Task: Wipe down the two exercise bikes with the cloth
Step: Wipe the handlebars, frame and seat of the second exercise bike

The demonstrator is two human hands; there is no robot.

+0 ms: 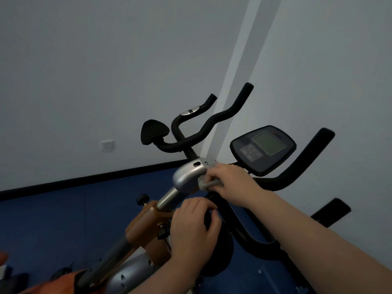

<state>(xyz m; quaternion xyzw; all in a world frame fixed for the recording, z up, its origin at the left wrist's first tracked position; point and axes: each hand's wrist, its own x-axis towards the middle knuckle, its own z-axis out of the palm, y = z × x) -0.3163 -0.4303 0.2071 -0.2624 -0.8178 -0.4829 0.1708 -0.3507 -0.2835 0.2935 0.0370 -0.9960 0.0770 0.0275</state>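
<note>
Wall (106, 60): pale grey, behind the near bike, with a white socket (107, 146) low on it and a dark skirting strip along its foot.
Floor (53, 225): dark blue, under the near bike.
Near bike (146, 221): orange-brown frame, chrome post rising to a silver curved housing (187, 175); black handlebars run out to its right side.
Far bike (203, 128): beyond the near bike's housing, only its black wavy handlebars and a black rounded pad show; a small silver sensor sits on one bar.
Console (264, 148): dark, rounded, with a greenish-grey screen and a button block; above and to the right of the near bike's housing.
Black round part (218, 251): dark disc or pad just below the near bike's handlebar stem; I cannot tell what it is.
Right hand (229, 179): fingers curled round the cloth, pressing it to the right edge of the near bike's housing.
Left hand (194, 225): below the housing, fingers curled over the black round part, thumb on its edge.
Cloth (206, 185): grey, bunched small, mostly hidden in the right hand, touching the housing.
Knob (142, 198): black, on the near bike's frame, left of the chrome post.
</note>
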